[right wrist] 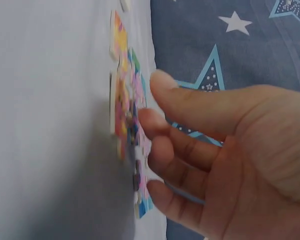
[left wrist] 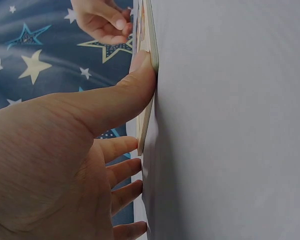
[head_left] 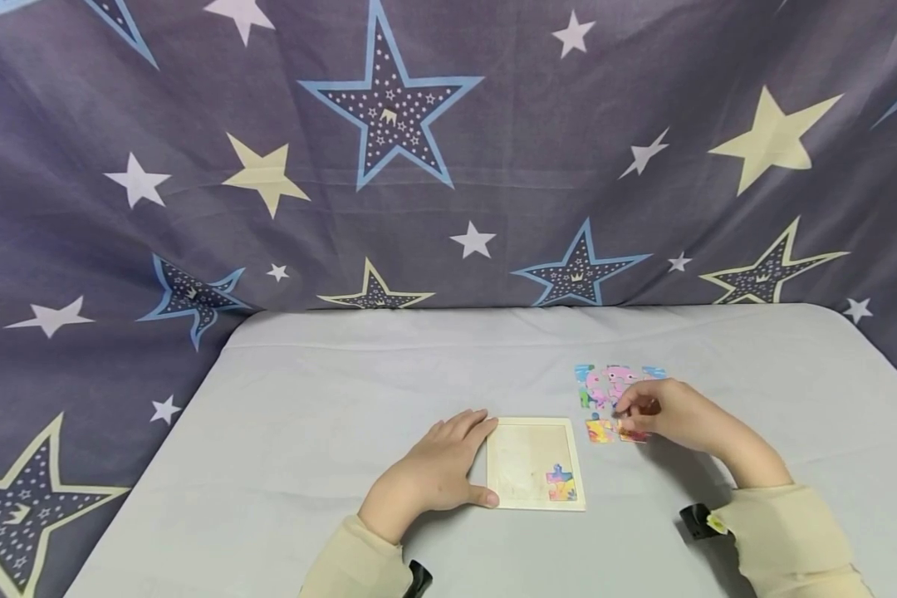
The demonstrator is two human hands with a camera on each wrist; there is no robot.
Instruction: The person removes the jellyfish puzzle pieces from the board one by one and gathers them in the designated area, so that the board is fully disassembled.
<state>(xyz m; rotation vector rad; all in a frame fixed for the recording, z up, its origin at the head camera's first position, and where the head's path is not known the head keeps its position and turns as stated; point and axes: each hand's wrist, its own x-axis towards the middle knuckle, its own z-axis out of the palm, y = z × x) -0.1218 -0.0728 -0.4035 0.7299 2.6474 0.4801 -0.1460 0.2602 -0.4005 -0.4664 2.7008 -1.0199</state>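
My left hand (head_left: 441, 465) rests against the left side of a shallow wooden puzzle tray (head_left: 519, 465), its thumb at the near corner and its fingertips by the far one. From the left wrist view, the thumb presses the tray's edge (left wrist: 146, 122) while the other fingers are extended. Joined jigsaw pieces (head_left: 563, 484) lie in the tray's near right corner. Over the loose puzzle pieces right of the tray is my right hand (head_left: 676, 411), fingers loosely bent. In the right wrist view, thumb and fingertips stand apart, nothing visible between them, beside the pieces (right wrist: 119, 40).
Pink and blue puzzle pieces (head_left: 605, 384) lie beyond the right hand, with a yellow piece (head_left: 600, 431) nearer. A pale grey cloth covers the table (head_left: 306, 432). Behind it hangs a dark curtain (head_left: 493, 149) with stars.
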